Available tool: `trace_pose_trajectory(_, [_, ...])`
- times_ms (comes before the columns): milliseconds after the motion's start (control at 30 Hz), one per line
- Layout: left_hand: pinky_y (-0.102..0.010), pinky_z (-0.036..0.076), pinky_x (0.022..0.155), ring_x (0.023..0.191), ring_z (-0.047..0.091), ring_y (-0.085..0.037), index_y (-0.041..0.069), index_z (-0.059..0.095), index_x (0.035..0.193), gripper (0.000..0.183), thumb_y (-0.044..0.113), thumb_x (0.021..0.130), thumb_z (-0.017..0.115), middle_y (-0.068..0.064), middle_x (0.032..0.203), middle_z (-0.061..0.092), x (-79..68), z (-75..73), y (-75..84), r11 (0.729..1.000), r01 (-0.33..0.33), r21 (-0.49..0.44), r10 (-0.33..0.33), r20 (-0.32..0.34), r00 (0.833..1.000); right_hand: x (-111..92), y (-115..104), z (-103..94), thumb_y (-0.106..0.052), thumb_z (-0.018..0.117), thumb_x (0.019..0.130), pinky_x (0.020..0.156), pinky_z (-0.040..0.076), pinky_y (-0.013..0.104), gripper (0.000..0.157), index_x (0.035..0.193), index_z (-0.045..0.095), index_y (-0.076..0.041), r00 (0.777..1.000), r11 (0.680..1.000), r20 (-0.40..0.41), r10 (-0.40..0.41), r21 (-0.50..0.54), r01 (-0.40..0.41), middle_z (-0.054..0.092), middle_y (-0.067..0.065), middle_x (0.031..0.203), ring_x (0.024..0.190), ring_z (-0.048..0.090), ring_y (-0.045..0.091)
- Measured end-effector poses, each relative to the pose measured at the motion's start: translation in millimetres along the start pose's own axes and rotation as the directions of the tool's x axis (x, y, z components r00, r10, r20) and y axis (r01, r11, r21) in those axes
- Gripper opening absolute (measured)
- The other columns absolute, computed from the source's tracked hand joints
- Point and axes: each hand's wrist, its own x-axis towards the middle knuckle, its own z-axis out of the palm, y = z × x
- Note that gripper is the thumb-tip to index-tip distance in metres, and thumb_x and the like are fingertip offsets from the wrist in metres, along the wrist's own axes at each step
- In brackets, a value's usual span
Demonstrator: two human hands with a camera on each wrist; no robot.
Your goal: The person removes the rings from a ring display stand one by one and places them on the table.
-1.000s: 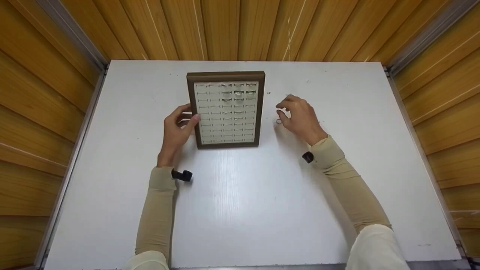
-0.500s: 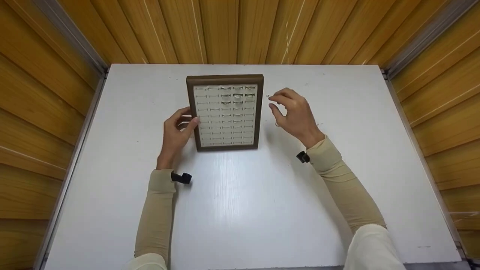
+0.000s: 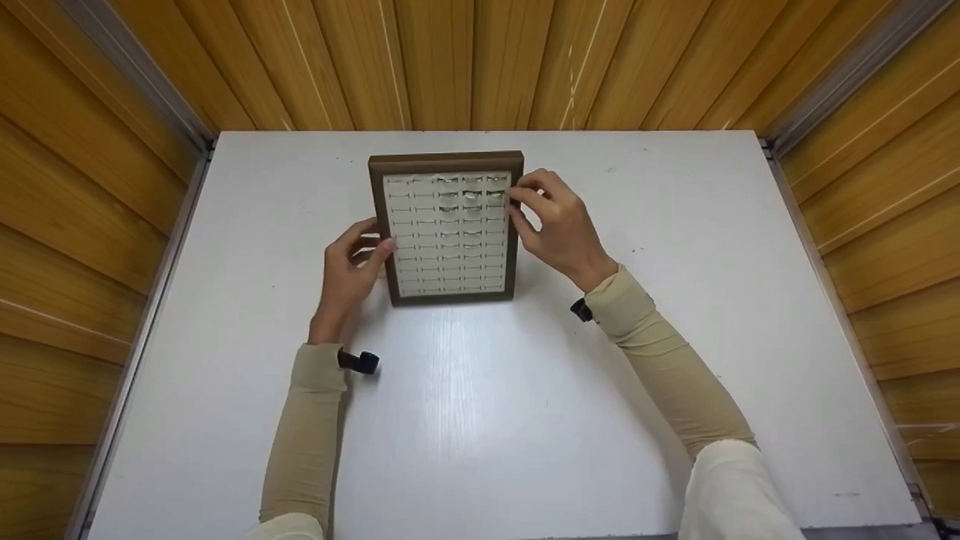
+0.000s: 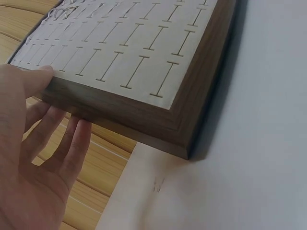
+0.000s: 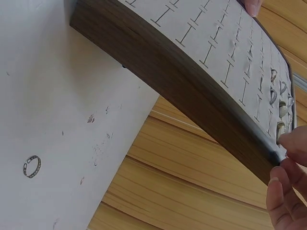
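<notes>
Brown-framed board (image 3: pixel 446 163) sits in left fingers (image 4: pixel 78 141), right fingers (image 5: pixel 276 195) at opposite edge.

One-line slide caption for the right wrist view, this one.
Right hand at the edge of a framed ring display, with a loose ring lying on the white table.

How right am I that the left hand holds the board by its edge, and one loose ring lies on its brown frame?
Not quite: the loose ring lies on the white table, apart from the brown frame, as the right wrist view shows. The left hand does hold the board by its edge.
</notes>
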Motion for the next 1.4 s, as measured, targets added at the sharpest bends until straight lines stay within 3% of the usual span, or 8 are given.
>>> trace_pose_trajectory(267, [-0.03,0.061,0.096,0.11,0.07,-0.02,0.019,0.069,0.141,0.041,0.031,0.102,0.075,-0.004,0.128,0.071,-2.3,2.2,0.6,1.0,-0.008,0.02,0.009,-0.021,1.0,7,-4,12.1,-0.007,0.072,0.101,0.081,0.062,0.035,0.01,0.107,0.078,-0.002,0.995,0.991,-0.018,-0.093,-0.098,0.091,0.067,0.013,0.108,0.098,0.065,0.028])
trace_pose_trajectory(500, [-0.037,0.06,0.101,0.112,0.07,-0.02,0.019,0.068,0.141,0.039,0.029,0.104,0.073,-0.004,0.128,0.07,-7.2,5.3,1.1,1.0,0.013,0.025,-0.013,-0.022,1.0,8,-7,16.7,-0.01,0.064,0.107,0.076,0.062,0.035,0.016,0.107,0.079,-0.003,0.991,0.965,-0.018,-0.135,-0.229,0.127,0.069,0.011,0.102,0.093,0.063,0.027])
trace_pose_trajectory(667, [-0.042,0.058,0.106,0.112,0.069,-0.022,0.018,0.068,0.141,0.039,0.027,0.104,0.073,-0.004,0.129,0.069,-8.6,6.3,-0.5,1.0,0.031,0.001,-0.031,-0.024,0.999,8,-10,15.2,-0.007,0.059,0.109,0.077,0.064,0.032,0.019,0.109,0.077,0.002,0.989,0.962,0.033,-0.145,-0.228,0.149,0.067,0.013,0.103,0.094,0.063,0.026])
trace_pose_trajectory(800, [-0.04,0.058,0.105,0.113,0.068,-0.022,0.017,0.067,0.141,0.039,0.029,0.104,0.073,-0.005,0.131,0.069,-6.6,6.5,0.0,0.999,0.037,-0.006,-0.037,-0.016,0.999,9,-10,13.5,-0.004,0.056,0.11,0.079,0.064,0.031,0.02,0.109,0.074,0.003,0.987,0.957,0.053,-0.149,-0.245,0.157,0.066,0.014,0.104,0.094,0.062,0.027])
trace_pose_trajectory(1100, [-0.036,0.059,0.102,0.112,0.069,-0.02,0.019,0.067,0.141,0.042,0.036,0.103,0.073,-0.003,0.131,0.069,-3.5,4.6,0.9,1.0,0.025,0.006,-0.025,0.0,1.0,9,-9,11.9,-0.003,0.053,0.111,0.082,0.064,0.032,0.019,0.113,0.07,0.005,0.985,0.95,0.071,-0.155,-0.263,0.168,0.064,0.015,0.105,0.096,0.061,0.028])
trace_pose_trajectory(1400, [-0.04,0.058,0.105,0.116,0.068,-0.025,0.014,0.065,0.143,0.042,0.028,0.104,0.073,-0.008,0.134,0.068,-3.4,4.2,3.7,0.999,0.044,-0.022,-0.044,0.009,0.999,10,-6,10.9,-0.003,0.051,0.112,0.081,0.064,0.032,0.021,0.112,0.07,0.005,0.981,0.95,0.06,-0.186,-0.245,0.195,0.064,0.016,0.103,0.095,0.062,0.028])
